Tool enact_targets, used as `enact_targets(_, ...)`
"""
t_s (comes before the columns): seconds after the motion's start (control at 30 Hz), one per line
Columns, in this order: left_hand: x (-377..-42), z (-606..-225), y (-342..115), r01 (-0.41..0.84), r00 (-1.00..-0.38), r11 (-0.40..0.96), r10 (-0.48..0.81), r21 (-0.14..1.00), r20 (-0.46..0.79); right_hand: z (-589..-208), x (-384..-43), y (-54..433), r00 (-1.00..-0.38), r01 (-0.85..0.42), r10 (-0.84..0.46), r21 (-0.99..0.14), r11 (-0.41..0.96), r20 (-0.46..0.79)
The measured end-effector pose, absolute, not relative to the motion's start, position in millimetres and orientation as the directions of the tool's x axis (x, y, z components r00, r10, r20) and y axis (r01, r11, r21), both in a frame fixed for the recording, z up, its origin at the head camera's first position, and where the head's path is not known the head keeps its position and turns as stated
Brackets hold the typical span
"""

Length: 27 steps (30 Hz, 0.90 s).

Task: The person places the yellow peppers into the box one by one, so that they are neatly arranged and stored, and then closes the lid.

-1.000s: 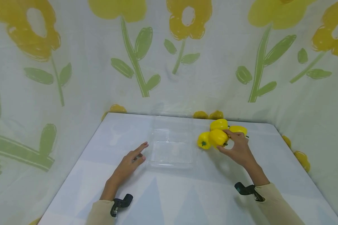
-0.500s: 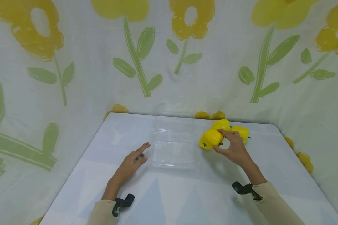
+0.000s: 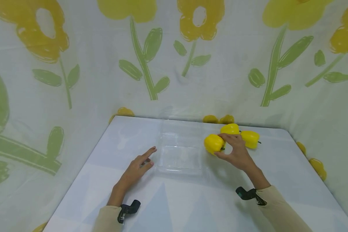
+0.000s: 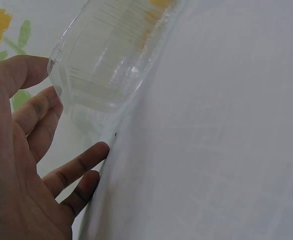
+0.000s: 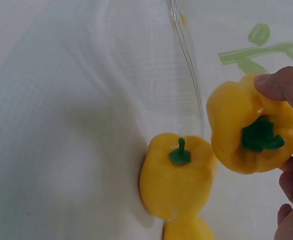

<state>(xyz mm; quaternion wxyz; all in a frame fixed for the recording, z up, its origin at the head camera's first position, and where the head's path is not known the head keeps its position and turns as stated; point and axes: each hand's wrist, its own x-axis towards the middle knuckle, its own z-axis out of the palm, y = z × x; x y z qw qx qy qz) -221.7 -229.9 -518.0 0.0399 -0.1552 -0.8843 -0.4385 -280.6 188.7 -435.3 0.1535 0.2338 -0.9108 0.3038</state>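
My right hand (image 3: 240, 154) pinches a yellow bell pepper (image 3: 212, 143) by its sides, lifted off the table near the right side of a clear plastic container (image 3: 179, 156). Its green stem (image 5: 261, 135) faces the right wrist camera. Below the held pepper, another bell pepper (image 5: 179, 175) lies beside the container. Two more, a back bell pepper (image 3: 229, 129) and a right bell pepper (image 3: 250, 139), lie behind my right hand. My left hand (image 3: 135, 169) is at the container's left side; in the left wrist view its thumb and fingertips (image 4: 54, 97) touch the rim, fingers relaxed.
A white table (image 3: 104, 180) with pale blue shapes carries everything. Behind it and at both sides hangs a white cloth (image 3: 214, 80) printed with flowers. The container's transparent lid (image 3: 179, 127) stands raised at the back.
My right hand has carried the bell pepper leftward, away from the other two and toward the container. The left hand stays at the container's edge. The whole view has shifted slightly.
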Motion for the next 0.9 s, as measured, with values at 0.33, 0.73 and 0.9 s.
enact_targets(0.33, -222, -519, -230, 0.358, -0.932, 0.565, 0.258, 0.743, 0.254, -432, -286, 173, -0.836, -0.541, -0.361, -0.513, 0.666, 0.413)
enact_targets(0.73, -222, -522, -229, 0.342, -0.938, 0.566, 0.249, 0.75, 0.24, -431, -289, 157, -0.845, -0.535, -0.402, -0.553, 0.639, 0.354)
enact_targets(0.9, -222, -520, -230, 0.329, -0.943, 0.573, 0.243, 0.751, 0.228, -431, -292, 149, -0.838, -0.545, -0.421, -0.553, 0.63, 0.347)
